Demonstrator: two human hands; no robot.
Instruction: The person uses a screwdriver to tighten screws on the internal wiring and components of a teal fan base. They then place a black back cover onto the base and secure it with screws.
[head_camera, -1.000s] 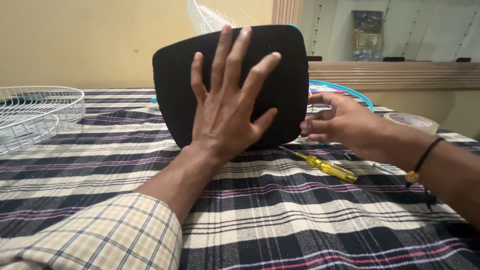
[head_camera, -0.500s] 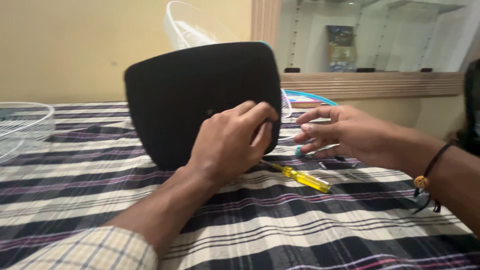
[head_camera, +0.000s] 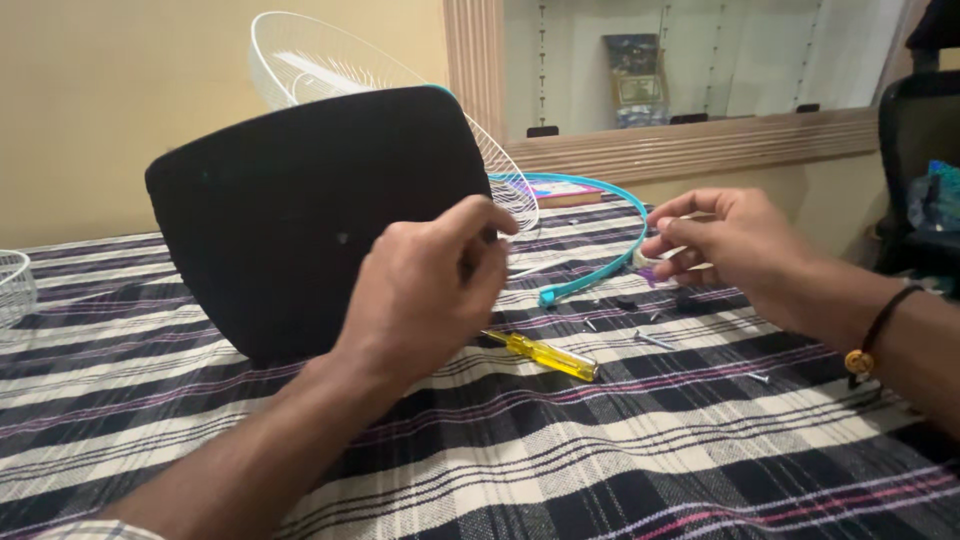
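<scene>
A black rounded base (head_camera: 290, 210) is stood on edge toward the table's (head_camera: 700, 450) far left side, hiding part of a white wire guard (head_camera: 330, 65); the left hand (head_camera: 425, 285), fingers pinched narrow, is pressed against it. A small pale part is pinched in the right hand (head_camera: 725, 245), above scattered screws (head_camera: 650, 335), with a yellow screwdriver (head_camera: 545, 353) laid between the hands and a teal ring (head_camera: 600, 250) behind. A blue-and-green box (head_camera: 630, 80) is seen on the far ledge.

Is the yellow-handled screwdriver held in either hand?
No. The screwdriver lies on the checked cloth between the left hand and right hand.

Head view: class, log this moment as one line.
left hand: on black base | right hand: pinching small part | screwdriver: on cloth
</scene>
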